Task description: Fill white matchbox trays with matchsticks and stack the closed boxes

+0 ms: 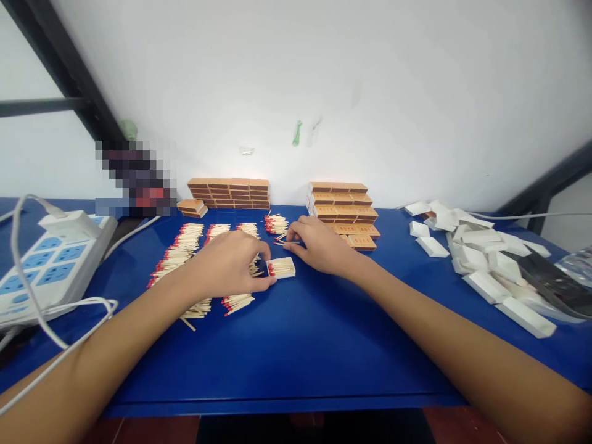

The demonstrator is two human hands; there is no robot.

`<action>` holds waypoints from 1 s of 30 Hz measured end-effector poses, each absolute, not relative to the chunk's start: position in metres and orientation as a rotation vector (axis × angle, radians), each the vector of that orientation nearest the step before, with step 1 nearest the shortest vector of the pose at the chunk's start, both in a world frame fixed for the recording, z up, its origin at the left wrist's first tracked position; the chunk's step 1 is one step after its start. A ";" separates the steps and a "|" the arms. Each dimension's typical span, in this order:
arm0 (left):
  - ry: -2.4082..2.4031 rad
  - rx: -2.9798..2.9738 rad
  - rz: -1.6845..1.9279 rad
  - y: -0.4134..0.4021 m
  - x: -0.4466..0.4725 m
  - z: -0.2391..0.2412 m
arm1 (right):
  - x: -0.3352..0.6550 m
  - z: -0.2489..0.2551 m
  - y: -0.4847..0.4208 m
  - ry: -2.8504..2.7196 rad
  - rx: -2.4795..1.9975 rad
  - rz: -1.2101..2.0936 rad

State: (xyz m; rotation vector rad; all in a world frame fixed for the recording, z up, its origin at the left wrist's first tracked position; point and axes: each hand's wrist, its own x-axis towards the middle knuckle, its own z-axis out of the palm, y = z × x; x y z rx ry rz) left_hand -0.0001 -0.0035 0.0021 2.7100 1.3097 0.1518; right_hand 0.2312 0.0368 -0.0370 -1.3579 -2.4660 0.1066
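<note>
A white matchbox tray [282,268] with red-tipped matches inside lies on the blue table [319,345]. My left hand [234,262] pinches the left end of that tray between thumb and fingers. Just behind it, my right hand [314,243] has its fingers pressed together around one or a few matches [283,242], close to a small pile of matches [276,224]. Long rows of matches [180,250] spread out under and beyond my left hand, which covers part of them.
Stacked matchboxes [231,192] stand by the wall at left, and a stepped stack of matchboxes [345,200] at right. Empty white trays [485,259] are heaped far right, beside a dark flat object [555,280]. A power strip [50,265] with white cables sits at left.
</note>
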 end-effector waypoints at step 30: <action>1.316 2.712 0.164 -0.003 0.001 0.002 | 0.230 -0.014 0.000 -2.481 -1.134 0.418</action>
